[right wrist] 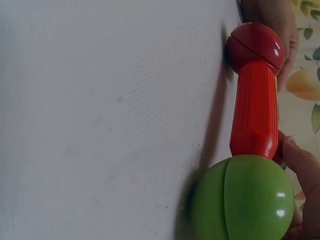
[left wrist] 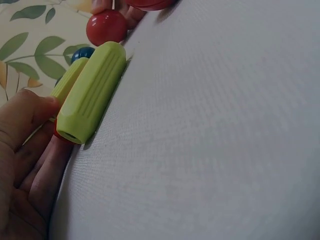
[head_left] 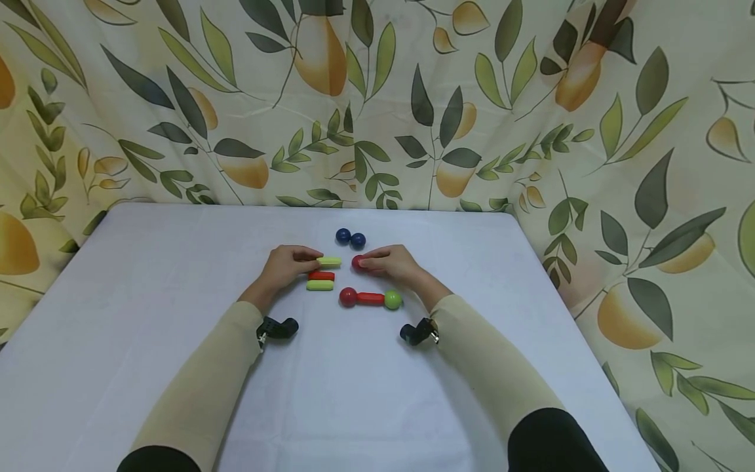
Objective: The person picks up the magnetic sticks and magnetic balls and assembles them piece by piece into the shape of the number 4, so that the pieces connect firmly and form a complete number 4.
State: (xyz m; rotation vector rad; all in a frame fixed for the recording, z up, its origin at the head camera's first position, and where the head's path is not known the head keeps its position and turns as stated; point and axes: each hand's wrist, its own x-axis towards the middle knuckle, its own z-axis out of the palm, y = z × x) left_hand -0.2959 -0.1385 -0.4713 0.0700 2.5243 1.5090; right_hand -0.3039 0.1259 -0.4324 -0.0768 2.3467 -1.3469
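My left hand pinches a yellow-green ribbed rod between thumb and fingers. Across a small gap, my right hand grips a red ball, which also shows beyond the rods in the left wrist view. Just below the left fingers, a red rod and another yellow-green rod lie side by side on the table. Nearer to me is a joined piece: a red rod with a red ball at one end and a green ball at the other.
Two dark blue balls sit together beyond the hands. A white cloth covers the table, and a curtain printed with leaves and fruit hangs behind its far edge. Each wrist wears a small black camera.
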